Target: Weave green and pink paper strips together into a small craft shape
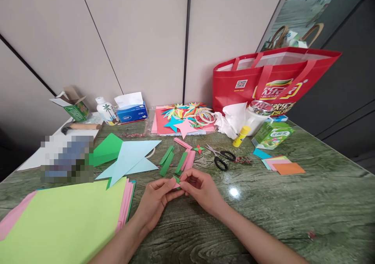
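Observation:
My left hand (156,198) and my right hand (199,187) meet over the green marbled table (293,201), both pinched on a small folded piece of pink and green paper (177,182). Just beyond the fingers lie several folded green strips (166,161) and pink strips (189,160). A small finished red and green paper star (199,149) lies past them. Black-handled scissors (219,157) rest to the right of the strips.
A stack of lime, pink and green sheets (64,221) lies at my left, pale blue paper (131,158) and green paper (107,148) behind it. At the back: tissue box (131,110), paper stars (184,117), glue stick (241,136), red bag (269,80), green carton (271,135).

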The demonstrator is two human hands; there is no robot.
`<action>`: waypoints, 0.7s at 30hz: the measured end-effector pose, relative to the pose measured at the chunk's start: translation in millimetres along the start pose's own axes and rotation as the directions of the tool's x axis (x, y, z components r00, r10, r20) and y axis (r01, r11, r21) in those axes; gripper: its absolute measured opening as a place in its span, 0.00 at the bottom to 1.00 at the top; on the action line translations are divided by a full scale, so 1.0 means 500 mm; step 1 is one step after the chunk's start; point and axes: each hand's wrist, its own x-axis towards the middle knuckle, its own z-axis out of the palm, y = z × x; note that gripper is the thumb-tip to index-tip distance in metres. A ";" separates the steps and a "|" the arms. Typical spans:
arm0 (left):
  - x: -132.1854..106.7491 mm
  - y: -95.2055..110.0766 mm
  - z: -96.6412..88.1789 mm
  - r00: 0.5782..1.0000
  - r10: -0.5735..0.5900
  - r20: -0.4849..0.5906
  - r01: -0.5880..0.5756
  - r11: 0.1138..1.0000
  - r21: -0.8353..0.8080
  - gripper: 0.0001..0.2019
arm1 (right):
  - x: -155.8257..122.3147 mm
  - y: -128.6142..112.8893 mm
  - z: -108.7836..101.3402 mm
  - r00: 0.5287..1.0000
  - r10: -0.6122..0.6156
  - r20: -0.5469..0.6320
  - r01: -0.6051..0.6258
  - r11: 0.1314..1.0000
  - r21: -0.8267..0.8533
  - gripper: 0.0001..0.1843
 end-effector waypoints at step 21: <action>-0.009 0.006 0.009 0.998 0.066 0.018 -0.067 0.997 0.045 0.06 | 0.004 -0.002 -0.004 1.000 0.012 0.021 -0.013 0.998 0.058 0.11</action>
